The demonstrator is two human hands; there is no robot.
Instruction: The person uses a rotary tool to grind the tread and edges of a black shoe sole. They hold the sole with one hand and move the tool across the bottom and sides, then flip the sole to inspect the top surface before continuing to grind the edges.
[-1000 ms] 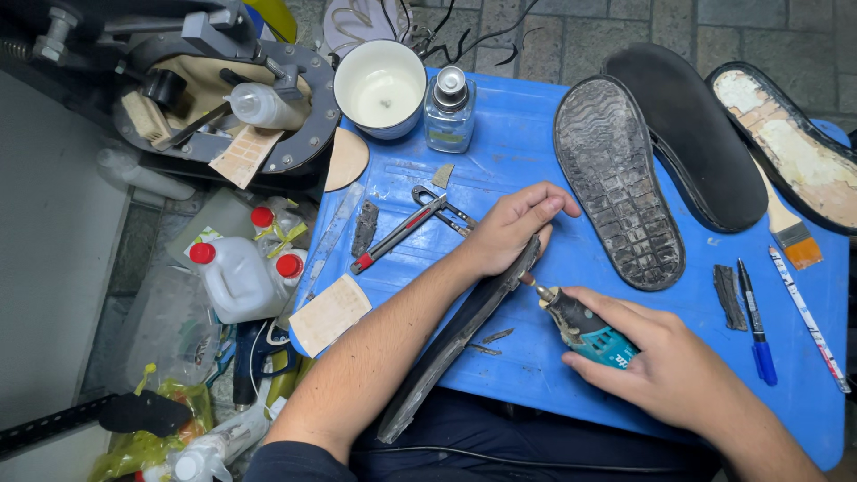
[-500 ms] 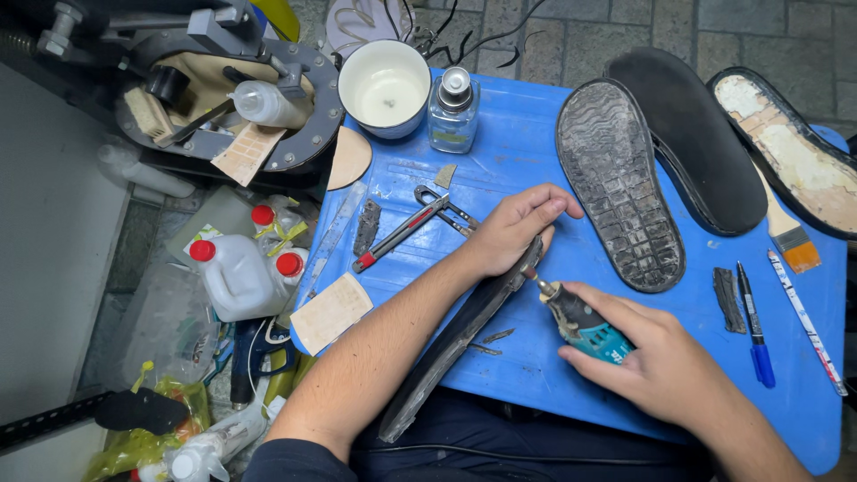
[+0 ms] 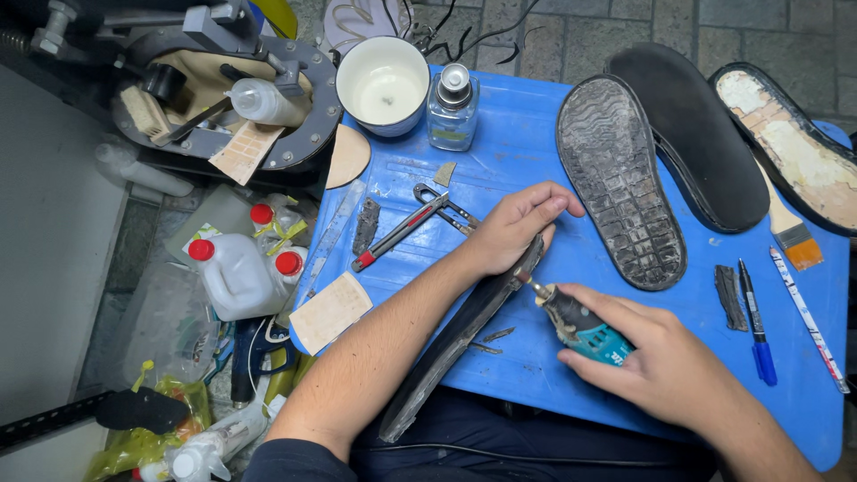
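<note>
Left hand: the left hand [image 3: 511,228] is pressed down on the upper end of a long dark sole strip [image 3: 464,332], fingers curled over its edge.
Right hand: the right hand [image 3: 665,361] is closed around a teal rotary tool [image 3: 580,326], its tip touching the strip's edge just below the left hand.
Sole strip: stands on edge, slanting from the left hand down toward the person's lap.
Beyond the left hand: red-handled pliers [image 3: 402,228] lie just beside the wrist; farther up stand a glass bottle [image 3: 452,109] and a white cup [image 3: 384,85].
Above the right hand: a treaded grey sole [image 3: 620,178], with a black sole [image 3: 692,134] beside it.
Right of the right hand: a blue marker [image 3: 755,323] and a paintbrush [image 3: 790,234].
Surface: blue table [image 3: 527,143].
</note>
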